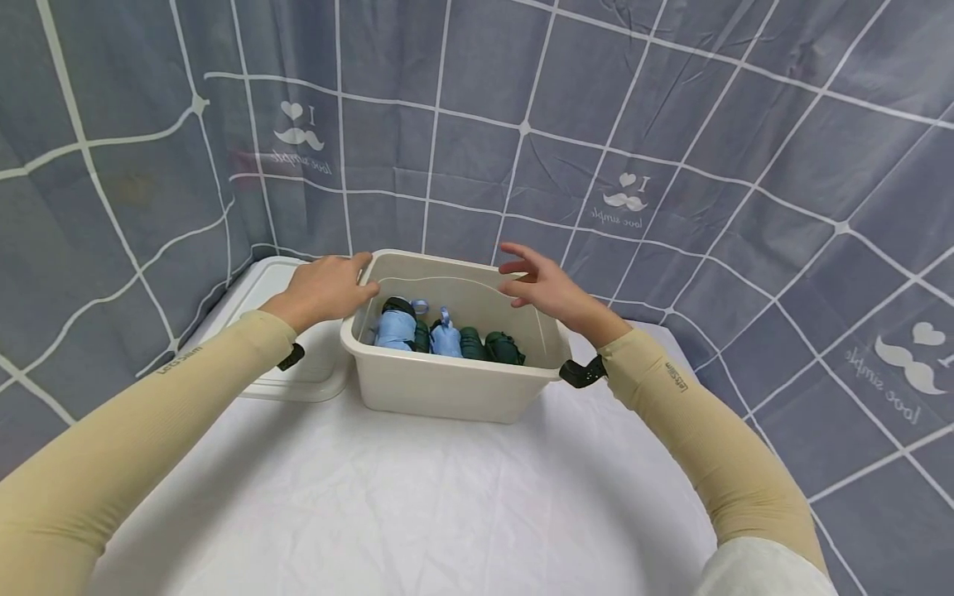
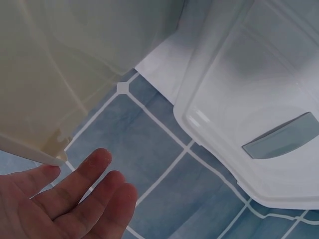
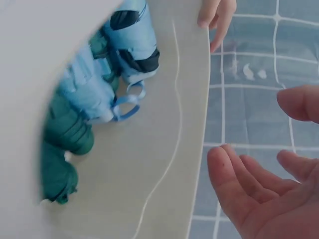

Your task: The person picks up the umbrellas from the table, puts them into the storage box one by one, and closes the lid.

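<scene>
A cream plastic storage bin (image 1: 440, 389) stands on the white-covered table. Inside lie light blue fabric rolls (image 1: 445, 338), two with strap loops, beside dark green rolled bundles (image 1: 503, 348); their exact kind cannot be told. My left hand (image 1: 328, 290) is at the bin's left back corner, a fingertip touching the rim while the other fingers extend outside it, as the left wrist view shows. Over the back right part of the bin hovers my right hand (image 1: 547, 290), fingers spread and holding nothing. In the right wrist view, this hand (image 3: 269, 189) appears apart from the rim.
Left of the bin lies a white lid (image 1: 298, 372), partly behind my left forearm, with a grey handle piece (image 2: 284, 137) on it. A grey-blue curtain (image 1: 477, 149) with white grid lines hangs close behind and along both sides. White cloth (image 1: 417, 497) covers the table in front.
</scene>
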A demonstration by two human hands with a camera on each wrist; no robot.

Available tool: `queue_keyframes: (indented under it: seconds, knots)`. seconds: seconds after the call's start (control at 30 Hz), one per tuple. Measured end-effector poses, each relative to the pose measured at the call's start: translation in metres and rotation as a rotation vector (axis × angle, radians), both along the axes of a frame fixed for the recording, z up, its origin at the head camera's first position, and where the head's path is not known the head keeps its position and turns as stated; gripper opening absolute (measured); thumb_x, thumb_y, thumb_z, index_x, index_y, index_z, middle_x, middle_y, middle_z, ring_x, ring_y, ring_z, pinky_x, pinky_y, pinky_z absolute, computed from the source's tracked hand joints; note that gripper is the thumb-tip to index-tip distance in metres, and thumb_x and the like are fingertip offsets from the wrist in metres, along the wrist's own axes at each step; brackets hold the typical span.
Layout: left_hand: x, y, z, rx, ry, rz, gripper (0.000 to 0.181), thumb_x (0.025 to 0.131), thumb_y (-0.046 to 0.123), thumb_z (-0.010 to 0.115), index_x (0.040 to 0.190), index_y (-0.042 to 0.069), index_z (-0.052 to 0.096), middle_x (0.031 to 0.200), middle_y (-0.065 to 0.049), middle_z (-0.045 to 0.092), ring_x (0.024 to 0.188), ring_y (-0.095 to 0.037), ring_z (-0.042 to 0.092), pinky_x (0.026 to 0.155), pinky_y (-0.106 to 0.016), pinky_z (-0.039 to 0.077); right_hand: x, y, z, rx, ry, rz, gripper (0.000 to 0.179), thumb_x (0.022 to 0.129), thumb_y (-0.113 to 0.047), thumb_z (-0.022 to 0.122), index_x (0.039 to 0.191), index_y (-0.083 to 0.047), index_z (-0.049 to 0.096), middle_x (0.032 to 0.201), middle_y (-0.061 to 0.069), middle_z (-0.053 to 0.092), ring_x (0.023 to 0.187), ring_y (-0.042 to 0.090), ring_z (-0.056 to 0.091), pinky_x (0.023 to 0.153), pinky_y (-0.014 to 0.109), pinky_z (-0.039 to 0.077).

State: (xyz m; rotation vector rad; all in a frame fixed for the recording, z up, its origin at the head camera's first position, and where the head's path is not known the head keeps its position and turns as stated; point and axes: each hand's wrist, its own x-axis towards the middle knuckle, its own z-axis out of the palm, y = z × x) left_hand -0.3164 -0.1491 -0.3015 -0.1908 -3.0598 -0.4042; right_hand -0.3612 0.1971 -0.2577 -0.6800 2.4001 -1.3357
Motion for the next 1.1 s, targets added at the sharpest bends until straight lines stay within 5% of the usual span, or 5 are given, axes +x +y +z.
queue_keyframes:
  seconds: [0.17,0.53,0.87,1.1]
  knots:
    - [-0.001,0.000,-0.002,-0.001,-0.007,-0.004,0.066,0.100,0.042,0.044,0.155,0.008,0.035,0.142,-0.024,0.056,0.126,-0.045,0.056,0.085,-0.063,0.050,0.001,0.020,-0.011,0.009,0.088,-0.061,0.068,0.099,-0.017,0.063,0.159,-0.024,0.031,0.153,0.018,0.045,0.132,0.032,0.055,0.101,0.051,0.050]
    - [-0.001,-0.001,-0.004,-0.008,-0.009,0.002,0.066,0.101,0.041,0.043,0.156,0.007,0.033,0.142,-0.025,0.056,0.125,-0.045,0.057,0.084,-0.062,0.050,-0.003,0.053,-0.040,0.203,0.388,-0.173,0.068,0.096,-0.018,0.063,0.157,-0.015,0.035,0.157,0.011,0.041,0.138,0.035,0.046,0.106,0.051,0.045]
    - [0.000,-0.001,-0.005,0.001,-0.005,0.002,0.065,0.100,0.041,0.042,0.156,0.008,0.033,0.140,-0.025,0.057,0.124,-0.045,0.057,0.084,-0.063,0.050,-0.004,0.062,-0.055,0.415,0.429,-0.253,0.070,0.093,-0.024,0.063,0.155,-0.006,0.036,0.156,0.020,0.039,0.135,0.039,0.049,0.107,0.055,0.043]
    - [0.001,-0.002,-0.004,0.008,-0.003,0.002,0.065,0.100,0.041,0.041,0.156,0.009,0.032,0.140,-0.024,0.057,0.124,-0.046,0.057,0.083,-0.063,0.050,-0.002,0.059,-0.060,0.480,0.443,-0.272,0.073,0.092,-0.025,0.062,0.156,-0.004,0.035,0.158,0.021,0.037,0.145,0.040,0.037,0.114,0.057,0.035]
